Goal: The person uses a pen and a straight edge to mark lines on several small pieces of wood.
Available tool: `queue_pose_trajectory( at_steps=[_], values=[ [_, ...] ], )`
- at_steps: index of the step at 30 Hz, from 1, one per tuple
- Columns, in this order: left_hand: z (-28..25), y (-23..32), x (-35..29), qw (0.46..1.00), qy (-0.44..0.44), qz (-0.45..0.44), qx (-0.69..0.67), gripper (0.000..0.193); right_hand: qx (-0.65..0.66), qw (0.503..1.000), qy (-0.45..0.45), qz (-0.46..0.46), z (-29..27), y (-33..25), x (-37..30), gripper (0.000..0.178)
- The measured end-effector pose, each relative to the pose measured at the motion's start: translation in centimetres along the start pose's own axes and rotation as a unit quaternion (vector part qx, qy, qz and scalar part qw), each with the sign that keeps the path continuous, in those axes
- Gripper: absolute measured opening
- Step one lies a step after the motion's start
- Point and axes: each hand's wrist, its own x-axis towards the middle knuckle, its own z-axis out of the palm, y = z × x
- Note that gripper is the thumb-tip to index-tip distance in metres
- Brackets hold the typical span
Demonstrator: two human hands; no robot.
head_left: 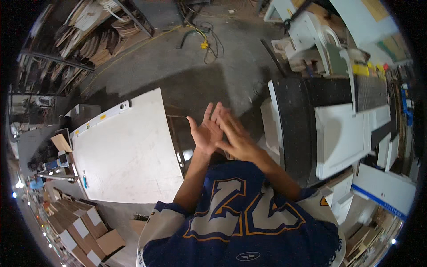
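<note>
The left hand is held out in front of the body, palm showing, with its thumb and fingers spread wide. The right hand overlaps it from the right, its fingers stretched out and blurred at the ends across the left fingers; whether the two hands touch, I cannot tell.

Nearest the left hand is a white table, whose right edge runs just beside the left forearm. Along its far edge lies a long pale strip with yellow labels, and near its left edge is a small teal tool.

Nearest the right hand is a dark table with a white edge. A white panel lies on it, and a dark keyboard is near that panel's far side.

Beyond the hands, a yellow plug and dark cords lie on the grey floor. Loaded shelves stand at the far left. Cardboard boxes are piled at the lower left, and a white board with a blue edge is at the lower right.
</note>
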Motion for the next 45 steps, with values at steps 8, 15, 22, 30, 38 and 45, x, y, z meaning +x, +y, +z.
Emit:
queue_pose_trajectory(
  at_steps=[8,15,22,30,38,45],
  values=[
    [2.7,5.0,8.4,0.961,0.113,0.082,0.241,0.092,0.092,0.988,-0.049,-0.112,-1.1,5.2,17.5,0.082],
    [-10.1,18.3,15.5,0.396,0.329,-0.105,0.851,0.066,0.218,0.947,-0.081,0.223,-7.7,21.3,31.3,0.079],
    [-12.8,25.5,29.4,0.297,0.059,-0.115,0.946,0.046,0.252,0.900,-0.030,0.354,-14.8,38.4,46.0,0.057],
    [7.9,23.0,63.5,0.440,0.123,-0.047,0.888,0.043,0.620,0.504,0.335,0.499,-16.1,60.1,61.2,0.037],
    [9.3,25.0,75.1,0.395,0.235,-0.028,0.888,0.044,0.212,0.845,0.175,0.458,-18.3,72.9,79.3,0.036],
    [-7.8,25.8,64.9,0.429,0.559,-0.026,0.709,0.034,-0.026,0.964,-0.017,0.264,-26.8,74.3,103.3,0.039]
  ],
)
